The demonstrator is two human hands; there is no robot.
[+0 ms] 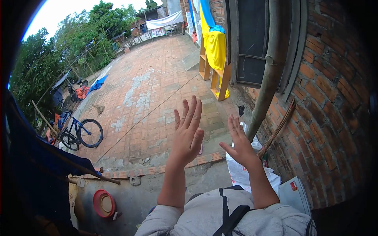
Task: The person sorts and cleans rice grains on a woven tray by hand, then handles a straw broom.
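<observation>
Both hands are raised in front of the body, apart from each other and touching nothing. My left hand point(188, 131) is up near the middle of the view, its fingers stretched upward and the thumb out to the right. My right hand point(239, 143) stands to its right, fingers pointing up and thumb out to the left. Neither hand holds anything. Behind my right hand are a wooden pole point(271, 63) and a white plastic sack point(238, 171). The brick courtyard point(153, 94) lies beyond my left hand.
A blue bicycle point(84, 133) stands at the left. A red basin point(104, 203) sits on the lower floor. Yellow cloth point(216, 49) hangs over a wooden frame by the brick wall point(315, 129). A grey container point(293, 194) is at lower right.
</observation>
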